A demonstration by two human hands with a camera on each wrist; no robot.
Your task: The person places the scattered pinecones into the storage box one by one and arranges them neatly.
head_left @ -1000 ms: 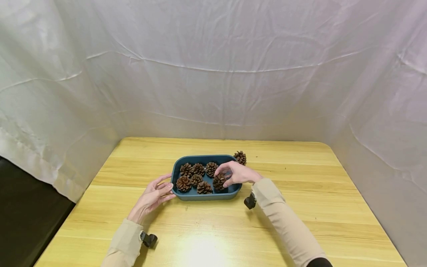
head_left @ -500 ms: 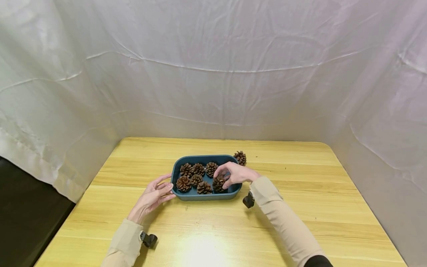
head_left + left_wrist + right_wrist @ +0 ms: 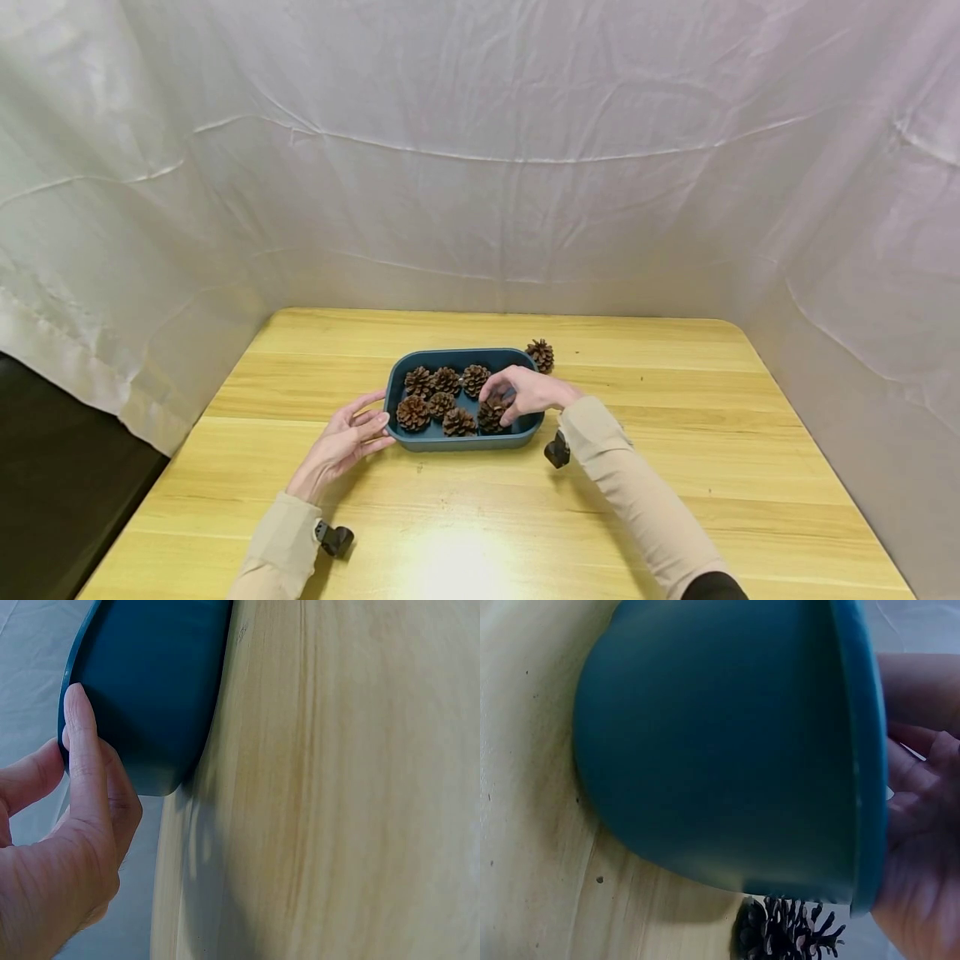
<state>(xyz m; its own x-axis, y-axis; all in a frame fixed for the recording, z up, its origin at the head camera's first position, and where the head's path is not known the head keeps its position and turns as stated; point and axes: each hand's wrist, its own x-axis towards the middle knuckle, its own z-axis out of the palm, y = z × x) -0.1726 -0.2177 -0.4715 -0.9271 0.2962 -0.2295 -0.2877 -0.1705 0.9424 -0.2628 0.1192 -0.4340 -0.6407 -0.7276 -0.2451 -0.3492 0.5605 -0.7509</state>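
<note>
A dark teal rectangular tub with rounded corners sits on the table, with several brown pine cones inside. My left hand holds the tub's left end, thumb and fingers at the rim, as the left wrist view also shows on the tub wall. Inside the right end, my right hand grips a pine cone from above with thumb and fingers. In the right wrist view the tub's outer wall hides the fingertips and that cone; only part of the hand shows beyond the rim.
One more pine cone stands outside the tub, just behind its right rear corner. The light wooden table is enclosed by pale cloth walls. A black surface lies beyond its left edge.
My right hand has shifted very slightly left and down over the pine cone it grips, the forearm moving with it. The left hand and tub have not moved.
</note>
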